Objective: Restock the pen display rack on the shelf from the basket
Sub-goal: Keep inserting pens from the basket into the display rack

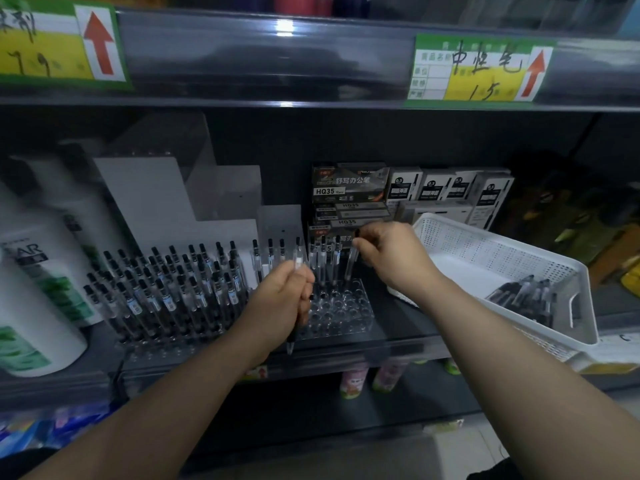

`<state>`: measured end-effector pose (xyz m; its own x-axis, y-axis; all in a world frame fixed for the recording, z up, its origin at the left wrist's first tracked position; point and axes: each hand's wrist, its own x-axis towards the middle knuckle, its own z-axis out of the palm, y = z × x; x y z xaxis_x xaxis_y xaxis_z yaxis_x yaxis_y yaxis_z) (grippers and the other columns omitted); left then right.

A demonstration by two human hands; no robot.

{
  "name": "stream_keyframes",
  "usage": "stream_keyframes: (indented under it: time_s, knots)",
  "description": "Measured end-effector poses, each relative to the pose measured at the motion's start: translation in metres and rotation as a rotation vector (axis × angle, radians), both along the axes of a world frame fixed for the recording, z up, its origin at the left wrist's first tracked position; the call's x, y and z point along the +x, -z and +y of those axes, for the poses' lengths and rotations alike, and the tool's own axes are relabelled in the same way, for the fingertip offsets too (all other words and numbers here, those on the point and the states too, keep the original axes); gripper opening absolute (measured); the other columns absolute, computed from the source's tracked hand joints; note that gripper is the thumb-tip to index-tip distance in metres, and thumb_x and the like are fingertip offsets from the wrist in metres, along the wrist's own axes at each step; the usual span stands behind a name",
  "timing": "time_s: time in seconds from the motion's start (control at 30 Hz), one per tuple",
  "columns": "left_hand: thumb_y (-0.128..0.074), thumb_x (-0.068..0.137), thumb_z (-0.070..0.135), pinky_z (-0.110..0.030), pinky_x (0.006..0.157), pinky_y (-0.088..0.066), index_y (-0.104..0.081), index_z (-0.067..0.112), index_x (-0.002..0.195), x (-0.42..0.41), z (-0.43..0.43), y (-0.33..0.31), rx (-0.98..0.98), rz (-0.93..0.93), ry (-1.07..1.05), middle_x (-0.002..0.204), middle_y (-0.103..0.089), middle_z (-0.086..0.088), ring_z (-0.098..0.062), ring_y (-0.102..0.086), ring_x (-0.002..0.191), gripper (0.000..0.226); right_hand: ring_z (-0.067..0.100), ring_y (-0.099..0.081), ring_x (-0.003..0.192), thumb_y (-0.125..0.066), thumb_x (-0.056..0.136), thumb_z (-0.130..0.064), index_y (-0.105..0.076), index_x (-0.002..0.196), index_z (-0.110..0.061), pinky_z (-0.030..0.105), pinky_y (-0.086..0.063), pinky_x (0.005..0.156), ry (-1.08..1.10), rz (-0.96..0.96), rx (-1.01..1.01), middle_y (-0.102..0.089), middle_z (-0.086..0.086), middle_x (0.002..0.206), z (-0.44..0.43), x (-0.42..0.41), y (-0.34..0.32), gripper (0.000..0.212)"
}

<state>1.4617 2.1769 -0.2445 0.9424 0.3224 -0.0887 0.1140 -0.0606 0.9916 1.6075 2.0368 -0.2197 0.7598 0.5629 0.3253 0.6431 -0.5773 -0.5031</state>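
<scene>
Head view: the pens are light, stiff and smooth-barrelled, likely to slip, so a pinch near the clicker end suits steering the tip into a hole. The right hand (388,254) does just that, its thumb and fingertips pinching the top of one pen (350,268) that stands in the back row of the clear rack (346,315). The left hand (284,299) has its fingers curled round a spare pen (290,341), whose tip pokes out below the fist. More pens (526,296) lie in the white basket (502,251), beside the right forearm.
</scene>
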Motion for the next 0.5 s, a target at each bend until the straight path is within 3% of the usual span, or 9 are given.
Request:
stream_keyframes:
  time_s: [0.1, 0.23, 0.4, 0.5]
  knots:
    - [-0.043, 0.102, 0.019, -0.026, 0.067, -0.055, -0.065, 0.016, 0.096, -0.002, -0.0013, -0.0013, 0.063, -0.014, -0.042, 0.071, -0.056, 0.001, -0.01, -0.058, 0.063, 0.023, 0.023, -0.056, 0.065, -0.057, 0.093, -0.02, -0.066, 0.081, -0.002, 0.028, -0.035, 0.056, 0.0, -0.033, -0.061, -0.065, 0.011, 0.071, 0.0045, 0.0001, 0.0013, 0.025]
    - [-0.05, 0.099, 0.012, -0.029, 0.074, -0.058, -0.064, 0.017, 0.111, -0.0023, 0.0005, 0.0004, 0.0, -0.027, -0.056, 0.078, -0.069, -0.002, -0.012, -0.067, 0.071, 0.019, 0.024, -0.058, 0.069, -0.056, 0.093, -0.02, -0.067, 0.081, -0.002, 0.03, -0.04, 0.059, -0.013, -0.069, -0.076, -0.065, 0.012, 0.073, 0.0073, -0.0005, 0.0013, 0.024]
    - [-0.057, 0.096, 0.013, -0.03, 0.072, -0.056, -0.063, 0.011, 0.1, -0.002, 0.0027, 0.0014, -0.006, -0.022, -0.077, 0.085, -0.075, -0.005, -0.017, -0.07, 0.075, 0.008, 0.025, -0.057, 0.069, -0.057, 0.092, -0.02, -0.063, 0.077, -0.004, 0.03, -0.039, 0.059, -0.043, -0.083, -0.085, -0.063, 0.008, 0.07, 0.0076, -0.0009, 0.005, 0.022]
    - [-0.057, 0.096, 0.013, -0.032, 0.076, -0.058, -0.062, 0.011, 0.098, -0.0027, 0.0015, 0.001, -0.021, -0.022, -0.073, 0.087, -0.076, -0.003, -0.018, -0.072, 0.078, 0.006, 0.024, -0.063, 0.08, -0.059, 0.09, -0.022, -0.07, 0.089, -0.008, 0.035, -0.052, 0.07, -0.033, -0.047, -0.063, -0.07, 0.008, 0.082, 0.0056, -0.0002, 0.0055, 0.018]
